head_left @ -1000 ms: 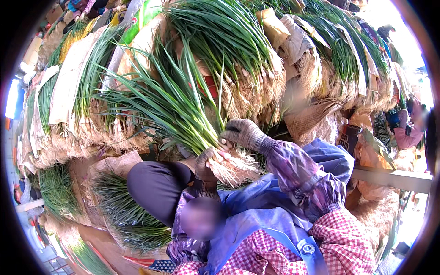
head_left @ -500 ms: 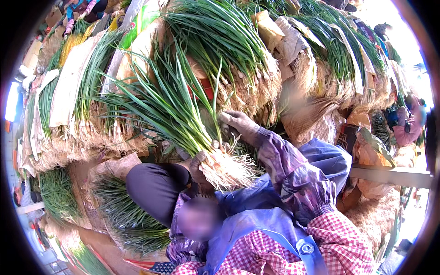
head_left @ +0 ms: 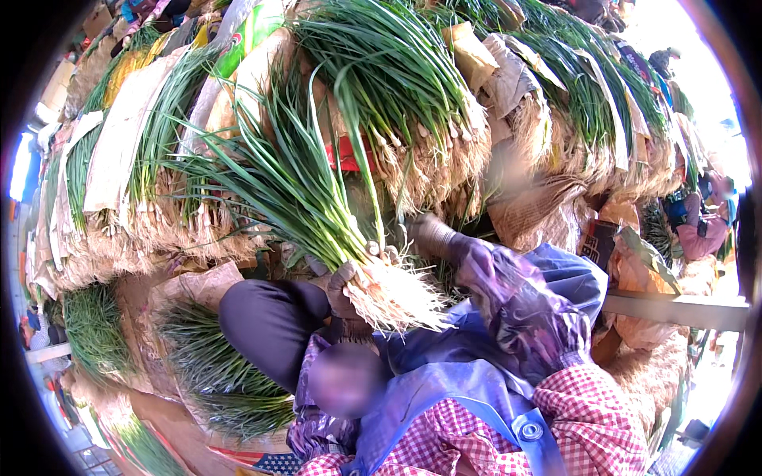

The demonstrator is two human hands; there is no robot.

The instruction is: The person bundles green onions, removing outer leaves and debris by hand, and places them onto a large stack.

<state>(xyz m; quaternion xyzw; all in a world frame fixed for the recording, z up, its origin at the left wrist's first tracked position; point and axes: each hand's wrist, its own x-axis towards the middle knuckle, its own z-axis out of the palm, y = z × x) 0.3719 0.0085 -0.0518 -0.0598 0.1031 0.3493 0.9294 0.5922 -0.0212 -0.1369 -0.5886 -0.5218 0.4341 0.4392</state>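
Note:
A bunch of green onions (head_left: 317,210) is gripped in my gloved left hand (head_left: 344,292), whose fingers wrap round the pale stems just above the roots. Its green tops fan up and to the left, and the stringy roots (head_left: 403,300) hang toward my lap. One stalk (head_left: 373,190) stands apart from the others on the right side of the bunch. Just right of the roots is my gloved right hand (head_left: 432,236), smeared by motion, so its fingers do not show clearly.
A big heap of green onions (head_left: 397,71) lies ahead, roots toward me. More onions (head_left: 151,159) are stacked to the left under paper strips, and others (head_left: 226,365) lie beside my left knee. A metal bar (head_left: 675,308) juts in at the right. People (head_left: 706,214) sit further off.
My right hand has moved down and slightly right, away from the single stalk near the bunch. The left hand keeps its hold in nearly the same place, and the leaf tops have shifted a little.

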